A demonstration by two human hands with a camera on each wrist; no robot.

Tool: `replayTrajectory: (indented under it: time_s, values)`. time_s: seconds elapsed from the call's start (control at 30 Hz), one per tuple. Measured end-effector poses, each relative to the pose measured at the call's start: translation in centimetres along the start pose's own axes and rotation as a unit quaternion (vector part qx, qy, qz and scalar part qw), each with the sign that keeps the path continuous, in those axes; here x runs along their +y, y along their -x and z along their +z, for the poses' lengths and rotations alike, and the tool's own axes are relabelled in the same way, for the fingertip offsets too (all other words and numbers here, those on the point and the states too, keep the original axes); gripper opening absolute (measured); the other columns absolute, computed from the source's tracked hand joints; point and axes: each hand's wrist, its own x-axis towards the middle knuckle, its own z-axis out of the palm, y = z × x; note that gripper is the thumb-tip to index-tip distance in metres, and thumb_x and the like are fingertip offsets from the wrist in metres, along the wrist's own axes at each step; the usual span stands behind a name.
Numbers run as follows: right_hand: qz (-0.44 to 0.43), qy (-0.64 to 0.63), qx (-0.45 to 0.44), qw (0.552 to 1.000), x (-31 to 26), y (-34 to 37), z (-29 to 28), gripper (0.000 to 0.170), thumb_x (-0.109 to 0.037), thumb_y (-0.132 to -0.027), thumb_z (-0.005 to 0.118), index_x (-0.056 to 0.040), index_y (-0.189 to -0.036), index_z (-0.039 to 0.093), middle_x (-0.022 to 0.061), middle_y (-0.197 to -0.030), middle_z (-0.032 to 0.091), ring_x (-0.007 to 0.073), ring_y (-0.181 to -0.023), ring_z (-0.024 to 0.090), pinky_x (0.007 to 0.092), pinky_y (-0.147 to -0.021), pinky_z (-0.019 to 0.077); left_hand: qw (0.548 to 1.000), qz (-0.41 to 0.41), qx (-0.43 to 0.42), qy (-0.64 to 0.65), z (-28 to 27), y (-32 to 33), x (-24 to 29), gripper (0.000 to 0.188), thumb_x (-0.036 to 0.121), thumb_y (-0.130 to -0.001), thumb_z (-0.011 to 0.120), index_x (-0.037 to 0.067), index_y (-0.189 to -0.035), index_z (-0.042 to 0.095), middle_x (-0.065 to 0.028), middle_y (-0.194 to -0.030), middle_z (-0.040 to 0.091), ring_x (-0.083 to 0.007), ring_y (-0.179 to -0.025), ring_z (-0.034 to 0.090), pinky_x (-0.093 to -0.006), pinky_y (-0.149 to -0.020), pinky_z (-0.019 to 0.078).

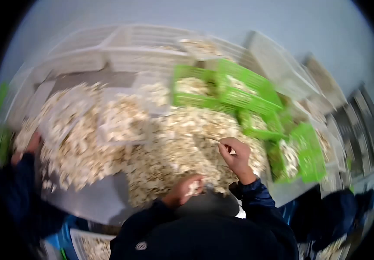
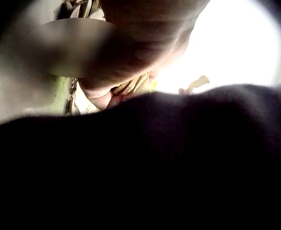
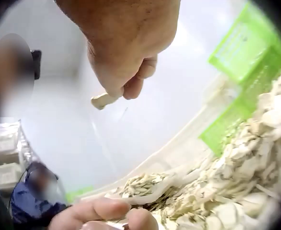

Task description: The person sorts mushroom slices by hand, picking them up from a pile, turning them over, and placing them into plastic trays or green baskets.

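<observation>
A broad heap of pale, dried-looking slices (image 1: 182,134) covers the table in front of me. Over its right part, my right hand (image 1: 238,158) pinches a single slice (image 3: 102,100) between thumb and finger, raised above the heap. My left hand (image 1: 182,190) is lower, near the heap's front edge, its fingers curled around a small bunch of slices (image 1: 193,187). In the left wrist view those slices (image 2: 133,85) stick out between the fingers, and a dark sleeve (image 2: 145,167) hides much of the hand.
Green baskets (image 1: 297,156) with slices stand at the right and back. A clear plastic tray (image 1: 124,119) of slices sits on the heap at left. White crates (image 1: 148,58) line the wall. Another person's hand (image 1: 33,143) reaches in at the far left.
</observation>
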Motion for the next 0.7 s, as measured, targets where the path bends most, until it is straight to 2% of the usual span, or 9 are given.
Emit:
replayTrajectory:
  time_s: [0.07,0.17,0.23,0.27,0.4,0.53,0.6,0.67,0.7]
  values:
    - [0.184,-0.105,0.081,0.974,3.3,2.8,-3.9,0.009,-0.007,-0.089,0.071,-0.0009,-0.095,0.070,0.0039,-0.076,0.067,0.0096,-0.060,0.060,0.0230,-0.053,0.0458,0.941,0.032,0.018,-0.337,3.3,0.1,2.8,0.023,0.014,-0.102,0.049,-0.001,-0.119,0.055,-0.0043,-0.094,0.055,-0.0131,-0.074,0.052,-0.0249,-0.067,0.0427]
    - [0.317,-0.186,0.224,0.903,7.3,3.9,-10.3,0.010,-0.014,-0.095,0.065,-0.0070,-0.090,0.070,-0.0041,-0.070,0.060,0.0040,-0.056,0.050,0.0195,-0.049,0.0386,0.973,-0.157,0.133,-0.101,3.3,-0.4,2.3,0.021,0.015,-0.102,0.048,-0.001,-0.115,0.054,-0.0043,-0.090,0.056,-0.0124,-0.073,0.051,-0.0253,-0.066,0.0420]
    - [0.315,-0.292,0.380,0.819,9.3,3.0,-15.5,0.016,-0.025,-0.098,0.062,-0.0107,-0.093,0.064,-0.0058,-0.067,0.054,0.0012,-0.052,0.043,0.0166,-0.045,0.0320,0.965,-0.123,0.098,-0.208,3.8,-0.2,2.2,0.023,0.020,-0.102,0.049,0.001,-0.113,0.055,-0.0040,-0.089,0.056,-0.0124,-0.073,0.051,-0.0251,-0.065,0.0415]
    - [0.277,-0.384,0.382,0.794,13.0,4.6,-19.5,0.015,-0.024,-0.099,0.062,-0.0086,-0.099,0.063,-0.0043,-0.076,0.059,0.0000,-0.055,0.046,0.0151,-0.044,0.0325,0.956,-0.104,0.081,-0.262,4.0,-0.1,2.1,0.024,0.022,-0.102,0.049,0.002,-0.111,0.055,-0.0038,-0.089,0.057,-0.0125,-0.073,0.052,-0.0250,-0.064,0.0412]
    - [0.252,-0.488,0.472,0.690,14.5,4.4,-23.9,0.017,-0.019,-0.101,0.058,-0.0057,-0.111,0.061,-0.0025,-0.092,0.062,0.0033,-0.067,0.054,0.0176,-0.047,0.0391,0.963,-0.213,0.164,0.019,0.9,-0.7,0.0,0.023,0.026,-0.100,0.051,0.005,-0.107,0.056,-0.0021,-0.084,0.058,-0.0126,-0.070,0.052,-0.0250,-0.061,0.0413]
    - [0.330,-0.307,0.260,0.854,11.5,5.7,-17.9,0.020,-0.021,-0.099,0.062,-0.0050,-0.110,0.064,-0.0028,-0.084,0.062,0.0043,-0.063,0.051,0.0206,-0.052,0.0394,0.963,-0.175,0.152,-0.136,3.9,-0.8,2.1,0.021,0.026,-0.101,0.051,0.006,-0.102,0.058,-0.0021,-0.083,0.058,-0.0119,-0.068,0.053,-0.0255,-0.059,0.0427]
    - [0.393,-0.117,0.095,0.907,9.3,7.1,-13.9,0.020,-0.019,-0.097,0.064,-0.0018,-0.107,0.067,-0.0030,-0.077,0.059,0.0042,-0.062,0.049,0.0210,-0.055,0.0413,0.969,-0.187,0.150,-0.060,2.5,-0.6,1.0,0.022,0.026,-0.101,0.051,0.006,-0.103,0.059,-0.0020,-0.083,0.057,-0.0117,-0.069,0.054,-0.0251,-0.059,0.0434]
    - [0.294,0.022,-0.089,0.951,7.7,8.6,-10.7,0.019,-0.014,-0.092,0.069,0.0002,-0.104,0.070,-0.0007,-0.077,0.063,0.0061,-0.068,0.056,0.0228,-0.060,0.0471,0.965,-0.207,0.159,-0.003,2.3,-0.9,1.1,0.023,0.027,-0.101,0.051,0.005,-0.106,0.058,-0.0020,-0.084,0.057,-0.0121,-0.070,0.054,-0.0251,-0.061,0.0437]
    - [0.295,0.018,-0.113,0.949,6.9,8.7,-9.1,0.016,-0.013,-0.089,0.070,-0.0009,-0.101,0.069,0.0031,-0.074,0.063,0.0090,-0.066,0.057,0.0250,-0.061,0.0486,0.966,-0.212,0.148,-0.003,1.5,-0.8,0.5,0.027,0.029,-0.103,0.048,0.005,-0.109,0.058,-0.0021,-0.085,0.057,-0.0129,-0.073,0.056,-0.0252,-0.063,0.0441]
